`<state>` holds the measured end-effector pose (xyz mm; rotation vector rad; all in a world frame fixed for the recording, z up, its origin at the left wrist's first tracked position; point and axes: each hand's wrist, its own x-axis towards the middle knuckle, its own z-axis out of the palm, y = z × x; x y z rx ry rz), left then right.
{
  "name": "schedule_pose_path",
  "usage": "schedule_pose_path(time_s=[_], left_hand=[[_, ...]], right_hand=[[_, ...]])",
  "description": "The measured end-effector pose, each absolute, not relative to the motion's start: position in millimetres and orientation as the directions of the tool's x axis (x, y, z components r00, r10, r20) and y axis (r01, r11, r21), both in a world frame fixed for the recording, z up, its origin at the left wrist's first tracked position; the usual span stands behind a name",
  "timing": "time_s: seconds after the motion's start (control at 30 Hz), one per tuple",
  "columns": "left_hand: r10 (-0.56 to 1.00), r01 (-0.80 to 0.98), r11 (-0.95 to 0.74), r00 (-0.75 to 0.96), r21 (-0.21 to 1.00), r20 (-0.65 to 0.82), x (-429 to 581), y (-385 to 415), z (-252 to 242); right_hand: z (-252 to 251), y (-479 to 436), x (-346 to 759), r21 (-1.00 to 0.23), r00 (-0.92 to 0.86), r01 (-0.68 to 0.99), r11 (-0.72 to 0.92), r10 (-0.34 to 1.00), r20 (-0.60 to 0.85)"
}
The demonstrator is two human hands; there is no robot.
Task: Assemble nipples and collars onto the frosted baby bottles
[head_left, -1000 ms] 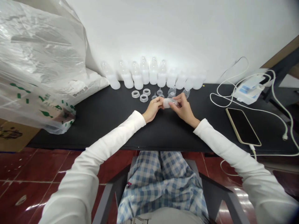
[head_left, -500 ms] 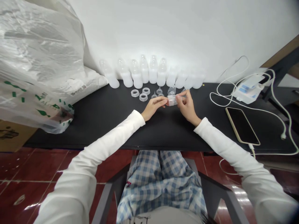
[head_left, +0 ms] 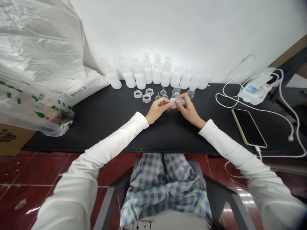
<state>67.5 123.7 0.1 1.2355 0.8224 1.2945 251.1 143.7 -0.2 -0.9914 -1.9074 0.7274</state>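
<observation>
Over the black table, my right hand (head_left: pixel 189 110) is closed round a clear baby bottle cap (head_left: pixel 180 102) lying on its side, its rounded end to the right. My left hand (head_left: pixel 158 110) pinches the whitish collar end of the same piece, fingertips together. Just behind my hands are several clear silicone nipples (head_left: pixel 163 91) and more clear caps (head_left: pixel 191 93), partly hidden by my fingers. Left of them lie three translucent collar rings (head_left: pixel 146 98). A row of white baby bottles (head_left: pixel 156 76) stands along the wall, several with clear domed tops.
A phone (head_left: pixel 248 127) on a charging cable lies at the right, with a white power strip (head_left: pixel 255 91) and loose white cables behind it. Large plastic bags (head_left: pixel 43 48) and a cardboard box (head_left: pixel 14 140) fill the left side. The table's front edge runs above my lap.
My right hand has shifted slightly left and its fingers have wrapped further over the cap. My left hand still pinches the collar end. The view has moved a little.
</observation>
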Motion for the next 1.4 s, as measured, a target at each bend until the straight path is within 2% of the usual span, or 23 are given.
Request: schedule_pose_path(time_s=[0.13, 0.3, 0.5, 0.67, 0.83, 1.1, 1.2, 1.4], left_hand=[[0.985, -0.194, -0.096, 0.122, 0.976, 0.121, 69, 123, 1], [0.988, -0.127, -0.096, 0.106, 0.987, 0.11, 68, 124, 1], [0.989, -0.176, -0.064, 0.122, 0.982, 0.086, 66, 127, 5], [0.983, -0.201, 0.01, 0.181, 0.98, 0.027, 64, 128, 6], [0.984, -0.165, 0.003, 0.177, 0.986, 0.026, 63, 129, 6], [0.989, -0.009, -0.124, 0.076, 0.992, 0.125, 64, 125, 7], [0.984, 0.015, -0.172, 0.044, 0.985, 0.171, 65, 123, 5], [0.977, 0.062, -0.212, 0.018, 0.975, 0.211, 70, 122, -4]], right_hand=[[-1, 144, 251, -0.758, -0.326, 0.394, 0.52, 0.85, 0.413], [-1, 144, 252, -0.743, -0.331, 0.422, 0.519, 0.851, 0.407], [-4, 145, 251, -0.79, -0.381, 0.365, 0.493, 0.853, 0.357], [1, 147, 256, -0.672, -0.435, 0.449, 0.589, 0.801, 0.411], [4, 152, 263, -0.588, -0.501, 0.473, 0.656, 0.749, 0.433], [0, 156, 262, -0.543, -0.504, 0.403, 0.737, 0.674, 0.54], [-2, 154, 258, -0.568, -0.466, 0.406, 0.716, 0.697, 0.545], [-6, 148, 250, -0.724, -0.365, 0.331, 0.605, 0.79, 0.492]])
